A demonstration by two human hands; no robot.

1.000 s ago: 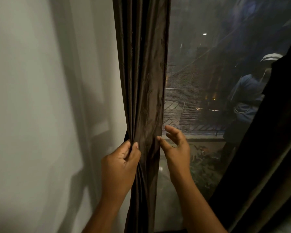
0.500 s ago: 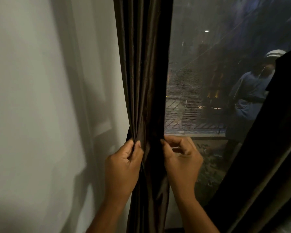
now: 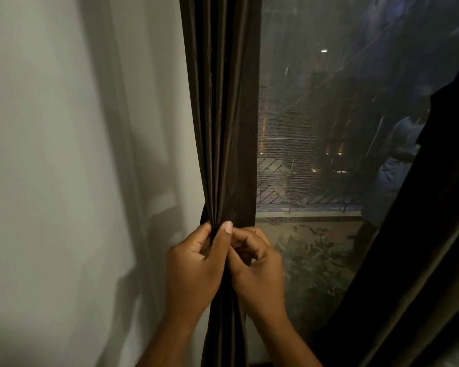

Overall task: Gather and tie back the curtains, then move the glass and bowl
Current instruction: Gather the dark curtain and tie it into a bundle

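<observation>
A dark brown curtain (image 3: 223, 123) hangs in tight pleats at the left edge of the window. My left hand (image 3: 194, 268) pinches the bunched pleats at mid height, thumb on top. My right hand (image 3: 260, 268) is pressed against it from the right, fingers curled around the curtain's right edge. Both hands squeeze the fabric into one narrow bundle. A second dark curtain (image 3: 419, 234) slants across the right side. No glass, bowl or tie-back is in sight.
A pale grey wall (image 3: 64, 181) with shadows fills the left half. The window pane (image 3: 329, 128) shows night, a balcony railing, plants and a reflection of a person in blue.
My right hand went from open beside the curtain to closed on its right edge, then slid left until it met my left hand. The bundle is narrower.
</observation>
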